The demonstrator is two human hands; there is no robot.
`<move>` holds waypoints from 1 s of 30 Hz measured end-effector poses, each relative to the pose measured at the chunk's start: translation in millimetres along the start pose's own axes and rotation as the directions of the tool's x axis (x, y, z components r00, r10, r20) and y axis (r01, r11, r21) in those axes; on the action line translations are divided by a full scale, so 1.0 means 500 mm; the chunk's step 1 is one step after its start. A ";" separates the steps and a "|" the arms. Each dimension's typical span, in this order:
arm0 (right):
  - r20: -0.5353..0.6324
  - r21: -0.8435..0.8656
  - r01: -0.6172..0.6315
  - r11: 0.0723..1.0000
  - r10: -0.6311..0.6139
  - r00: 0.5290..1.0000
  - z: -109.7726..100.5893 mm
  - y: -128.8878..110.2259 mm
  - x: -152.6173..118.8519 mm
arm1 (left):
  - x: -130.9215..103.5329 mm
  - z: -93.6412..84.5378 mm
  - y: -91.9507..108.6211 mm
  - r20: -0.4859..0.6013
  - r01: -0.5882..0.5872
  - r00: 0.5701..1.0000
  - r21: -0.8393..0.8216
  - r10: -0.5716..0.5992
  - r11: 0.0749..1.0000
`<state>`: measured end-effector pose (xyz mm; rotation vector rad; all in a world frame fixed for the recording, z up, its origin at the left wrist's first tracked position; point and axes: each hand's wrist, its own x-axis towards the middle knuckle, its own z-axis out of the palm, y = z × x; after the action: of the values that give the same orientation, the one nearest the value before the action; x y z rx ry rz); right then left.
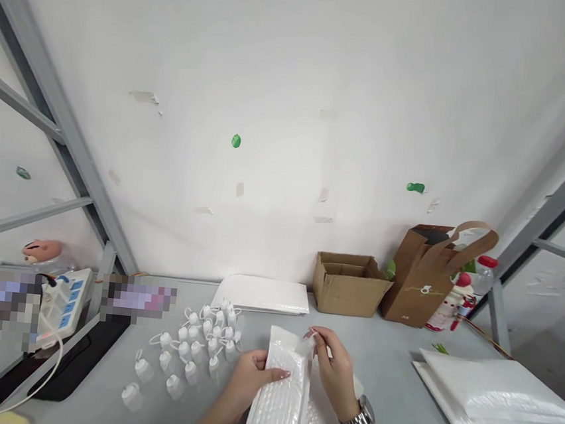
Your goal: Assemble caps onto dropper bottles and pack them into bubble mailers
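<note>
A white bubble mailer (279,408) stands tilted in front of me at the bottom centre, its flap end pointing away. My left hand (252,377) is closed on its left edge, thumb lying across the front. At the mailer's top right corner, my right hand (334,365) pinches a thin translucent strip (307,345); whether this is part of the flap or a separate piece, I cannot tell. Beneath lies more bubble packaging (322,419), partly hidden by the mailer and my right wrist. Left of my left hand stand several small white-capped bottles (192,351) with loops.
Flat white mailers (262,295) lie against the wall. A cardboard box (352,295), a brown paper bag (418,285) and a red-capped bottle (485,275) stand at the back right. More mailers (505,393) are stacked right. A power strip (66,304) with cables sits left.
</note>
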<state>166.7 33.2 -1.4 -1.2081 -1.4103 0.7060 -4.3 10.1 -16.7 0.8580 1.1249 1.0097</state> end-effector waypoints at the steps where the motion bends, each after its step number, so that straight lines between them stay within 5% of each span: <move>1: 0.034 0.012 -0.034 0.999 0.033 0.999 0.000 -0.001 0.005 | 0.000 0.001 -0.001 0.008 -0.007 1.000 0.002 0.007 1.000; 8: 0.202 0.179 -0.343 0.922 0.307 0.930 0.017 0.015 0.025 | 0.003 0.003 -0.001 0.005 -0.076 0.997 0.040 0.076 0.996; 19: 0.406 0.107 -0.254 0.961 0.191 0.894 0.014 -0.017 0.015 | 0.013 -0.017 -0.002 -0.147 -0.123 0.981 0.036 0.128 0.992; 30: 0.127 0.135 -0.266 0.954 0.250 0.960 0.031 0.018 0.007 | 0.010 -0.008 -0.007 -0.090 -0.094 0.992 -0.022 0.091 0.995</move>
<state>155.0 42.5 -11.9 -1.2617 -1.2725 1.0562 -7.0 13.8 -22.2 0.8577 1.1529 1.1463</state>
